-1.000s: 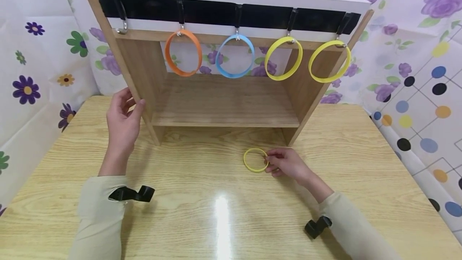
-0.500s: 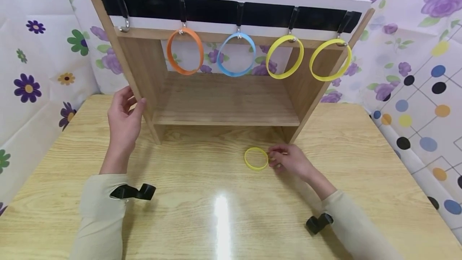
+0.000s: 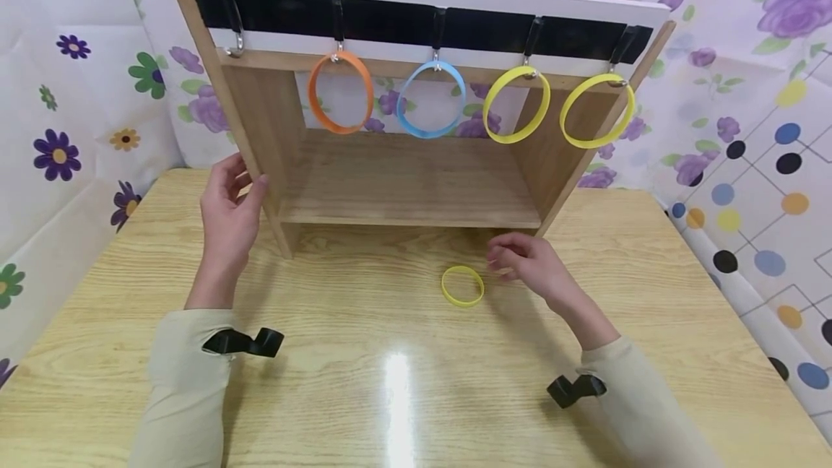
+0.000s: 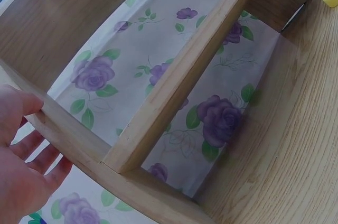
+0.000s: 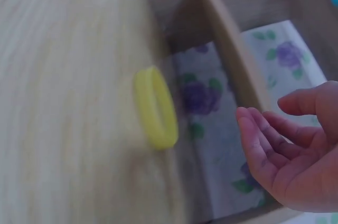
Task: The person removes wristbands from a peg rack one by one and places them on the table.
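Note:
My left hand (image 3: 230,219) grips the left side panel (image 3: 269,128) of a wooden shelf unit, with the thumb at its front edge. In the left wrist view the fingers curl behind that panel (image 4: 79,147). A yellow ring (image 3: 463,303) lies flat on the table in front of the unit. My right hand (image 3: 536,269) is just right of this ring and apart from it, its fingers loosely bent around nothing. The right wrist view shows a gap between the yellow ring (image 5: 142,105) and the fingertips.
Hooks along the unit's black strip (image 3: 390,18) carry an orange ring (image 3: 342,130), a blue ring (image 3: 425,135) and two yellow rings, one (image 3: 509,139) beside the other (image 3: 588,144). The leftmost hook (image 3: 238,45) bears no ring. Patterned sheets surround the wooden table (image 3: 312,381).
My right hand has let go of the yellow ring on the table and moved up and to the right, away from it. The left hand keeps its hold on the panel.

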### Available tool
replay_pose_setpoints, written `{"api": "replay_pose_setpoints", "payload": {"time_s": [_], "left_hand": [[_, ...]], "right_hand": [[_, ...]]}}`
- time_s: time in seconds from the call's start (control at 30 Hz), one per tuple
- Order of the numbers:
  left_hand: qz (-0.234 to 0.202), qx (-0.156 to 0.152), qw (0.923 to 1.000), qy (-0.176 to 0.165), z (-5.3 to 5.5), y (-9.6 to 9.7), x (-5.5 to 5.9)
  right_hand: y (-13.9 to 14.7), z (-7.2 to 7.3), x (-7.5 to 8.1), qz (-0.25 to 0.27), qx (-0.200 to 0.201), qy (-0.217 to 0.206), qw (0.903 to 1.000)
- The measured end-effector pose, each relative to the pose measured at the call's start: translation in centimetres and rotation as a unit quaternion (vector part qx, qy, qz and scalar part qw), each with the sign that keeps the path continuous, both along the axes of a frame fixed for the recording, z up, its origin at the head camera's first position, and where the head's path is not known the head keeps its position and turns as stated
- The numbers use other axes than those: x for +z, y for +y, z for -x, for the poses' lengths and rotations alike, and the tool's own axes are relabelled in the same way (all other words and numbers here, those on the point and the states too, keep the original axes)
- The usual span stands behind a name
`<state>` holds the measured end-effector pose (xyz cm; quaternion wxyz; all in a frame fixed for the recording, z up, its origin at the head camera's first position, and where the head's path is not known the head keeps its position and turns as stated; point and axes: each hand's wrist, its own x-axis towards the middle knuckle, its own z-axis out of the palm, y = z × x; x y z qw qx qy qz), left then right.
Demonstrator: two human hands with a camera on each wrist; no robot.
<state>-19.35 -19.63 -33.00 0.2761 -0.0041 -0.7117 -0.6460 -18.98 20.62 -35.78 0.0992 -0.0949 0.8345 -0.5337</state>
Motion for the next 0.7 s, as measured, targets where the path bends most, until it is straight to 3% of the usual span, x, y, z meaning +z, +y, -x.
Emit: {"api": "replay_pose_setpoints", "payload": {"time_s": [0.3, 0.7], "left_hand": [[-0.008, -0.002, 1.0, 0.002, 0.0, 0.0, 0.0], [-0.012, -0.005, 0.9999, 0.002, -0.1, -0.1, 0.1]], "right_hand": [[-3.0, -0.8, 3.5, 0.057, 0.053, 0.021, 0.9967], [-7.3, -1.4, 10.4, 0.099, 0.1, 0.098, 0.9852]]}}
